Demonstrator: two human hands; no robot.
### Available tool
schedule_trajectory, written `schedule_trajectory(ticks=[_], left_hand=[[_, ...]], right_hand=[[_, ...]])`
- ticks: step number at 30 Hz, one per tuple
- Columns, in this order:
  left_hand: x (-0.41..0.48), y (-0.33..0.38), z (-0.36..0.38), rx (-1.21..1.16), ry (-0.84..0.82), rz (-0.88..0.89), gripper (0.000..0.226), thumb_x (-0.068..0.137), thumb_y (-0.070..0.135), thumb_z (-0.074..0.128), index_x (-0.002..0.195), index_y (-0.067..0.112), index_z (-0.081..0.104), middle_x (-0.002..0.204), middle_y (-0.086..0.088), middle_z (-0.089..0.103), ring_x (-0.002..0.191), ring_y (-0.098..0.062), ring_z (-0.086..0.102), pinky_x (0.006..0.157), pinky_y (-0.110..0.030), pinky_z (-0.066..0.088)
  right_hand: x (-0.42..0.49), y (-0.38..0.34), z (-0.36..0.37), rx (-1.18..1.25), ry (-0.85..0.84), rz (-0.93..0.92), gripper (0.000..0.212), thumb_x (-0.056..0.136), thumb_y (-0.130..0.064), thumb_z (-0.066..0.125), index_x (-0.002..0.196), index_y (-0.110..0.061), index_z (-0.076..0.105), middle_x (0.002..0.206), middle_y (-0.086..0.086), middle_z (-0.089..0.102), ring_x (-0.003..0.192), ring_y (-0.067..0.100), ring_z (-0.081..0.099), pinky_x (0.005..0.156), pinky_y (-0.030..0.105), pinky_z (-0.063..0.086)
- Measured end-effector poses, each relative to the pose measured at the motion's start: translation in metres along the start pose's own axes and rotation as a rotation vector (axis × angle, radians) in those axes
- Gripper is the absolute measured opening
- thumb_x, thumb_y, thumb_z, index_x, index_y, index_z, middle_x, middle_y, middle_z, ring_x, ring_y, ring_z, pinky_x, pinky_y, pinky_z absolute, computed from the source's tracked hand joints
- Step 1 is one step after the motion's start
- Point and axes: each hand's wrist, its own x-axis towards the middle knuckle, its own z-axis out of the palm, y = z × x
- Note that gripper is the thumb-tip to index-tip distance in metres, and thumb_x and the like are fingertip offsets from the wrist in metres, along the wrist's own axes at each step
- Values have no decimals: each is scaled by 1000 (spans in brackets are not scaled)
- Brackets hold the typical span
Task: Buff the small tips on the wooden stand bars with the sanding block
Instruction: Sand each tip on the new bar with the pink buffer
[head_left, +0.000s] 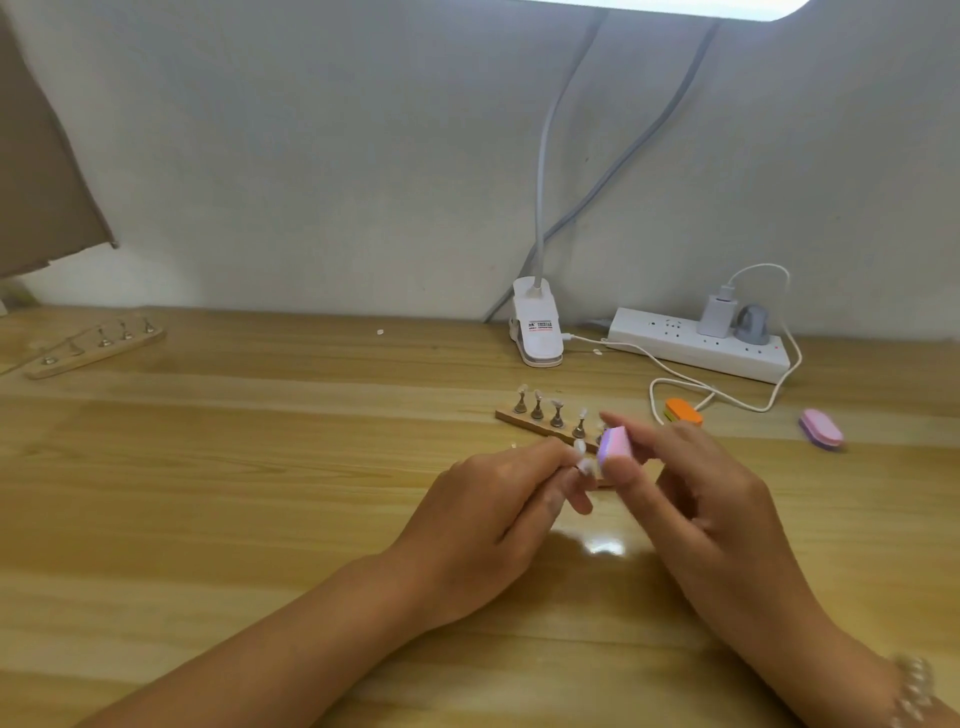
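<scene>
Now right hand (691, 499) pinches rounded pink sanding block (769, 446).

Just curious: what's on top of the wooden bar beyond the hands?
Small metal holders stand in a row on the wooden bar, each topped with a pale tip. The left hand, right hand and sanding block cover its near end from view.

Tabletop (260, 493) is wood w/ a glossy varnish, glare spots on it. Stand bar (524, 422) looks like bare matt wood, pegs (557, 418) are shiny metal. Sanding block (769, 448) looks matt, kinda foamy. Power strip (675, 345) & lamp clip (540, 340) = smooth white plastic. Wall (311, 156) is matt, slightly rough.
</scene>
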Motion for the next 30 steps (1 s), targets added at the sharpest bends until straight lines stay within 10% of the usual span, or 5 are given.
schedule_trajectory(ticks=[30], left_hand=[[3,-2,-3,-109,-16,-63,22,102,27,45,91,20,62,76,18,59,62,1,53,57,-28,42]], right_hand=[[0,0,1,11,-54,22,41,84,-57,65,112,-29,71,88,-11,63,50,13,46,54,21,39]])
